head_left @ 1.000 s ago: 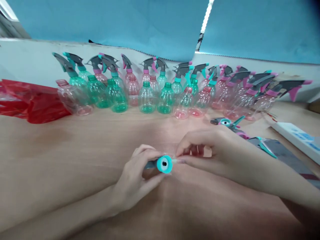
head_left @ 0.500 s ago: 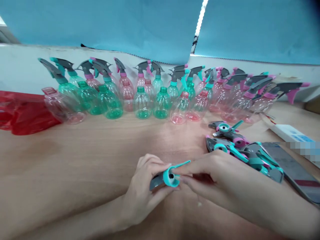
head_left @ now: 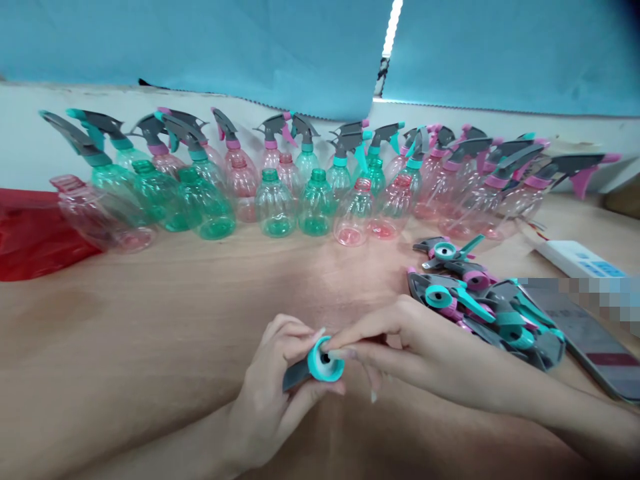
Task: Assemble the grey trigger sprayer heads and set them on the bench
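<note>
My left hand (head_left: pixel 267 387) is closed around a trigger sprayer head (head_left: pixel 324 360) with a grey body and a turquoise collar. The collar's open end faces me, showing a white inside with a dark hole. Thumb and index finger of my right hand (head_left: pixel 400 347) are pinched together at the collar's opening, their tips reaching inside its rim. Whatever lies between those tips is too small to make out. Right of my hands lies a pile of loose sprayer heads (head_left: pixel 480 300) in grey, turquoise and pink.
Along the wall stand spray bottles, some with sprayer heads, others open, such as a green bottle (head_left: pixel 317 207) and a pink bottle (head_left: pixel 353 217). A red bag (head_left: pixel 40 233) lies at left. A phone (head_left: pixel 585 333) and a white power strip (head_left: pixel 575 257) lie at right.
The sprayer head and both hands sit slightly further left and lower in view. My right fingertips have moved further over the collar's opening, and the turquoise lever beside it no longer shows.
</note>
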`<action>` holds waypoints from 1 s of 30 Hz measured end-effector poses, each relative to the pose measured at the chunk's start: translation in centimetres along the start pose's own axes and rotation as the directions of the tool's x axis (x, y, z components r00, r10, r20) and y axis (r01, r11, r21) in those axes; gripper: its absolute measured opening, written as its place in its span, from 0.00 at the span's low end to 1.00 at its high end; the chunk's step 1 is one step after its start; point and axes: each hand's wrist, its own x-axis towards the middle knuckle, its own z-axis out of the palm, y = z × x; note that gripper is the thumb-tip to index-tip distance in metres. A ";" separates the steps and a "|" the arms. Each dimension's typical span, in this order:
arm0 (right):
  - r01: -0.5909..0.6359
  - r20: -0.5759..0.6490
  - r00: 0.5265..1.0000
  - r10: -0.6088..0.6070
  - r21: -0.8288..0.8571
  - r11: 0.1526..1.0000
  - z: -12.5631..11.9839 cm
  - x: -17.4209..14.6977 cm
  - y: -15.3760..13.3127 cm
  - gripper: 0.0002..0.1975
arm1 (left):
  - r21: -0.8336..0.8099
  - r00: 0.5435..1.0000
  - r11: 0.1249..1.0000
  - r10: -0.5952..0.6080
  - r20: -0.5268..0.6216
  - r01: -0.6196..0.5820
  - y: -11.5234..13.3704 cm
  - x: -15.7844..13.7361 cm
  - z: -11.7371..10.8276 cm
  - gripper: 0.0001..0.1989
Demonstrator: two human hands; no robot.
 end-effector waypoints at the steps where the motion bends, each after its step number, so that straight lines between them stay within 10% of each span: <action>1: -0.002 0.007 1.000 0.001 0.013 1.000 -0.1 0.1 0.1 0.11 | -0.016 1.000 1.000 -0.005 0.009 0.005 0.0 0.1 0.0 0.11; 11: 0.120 -0.054 0.988 -0.142 -0.302 0.946 -0.2 -0.3 -0.2 0.11 | -0.178 0.991 0.978 -0.095 0.095 0.110 0.0 0.7 0.1 0.11; 30: 0.115 0.029 0.993 -0.112 -0.385 0.916 -0.4 -0.3 0.1 0.03 | -0.223 0.986 0.974 0.005 0.169 0.033 -0.1 0.5 0.0 0.13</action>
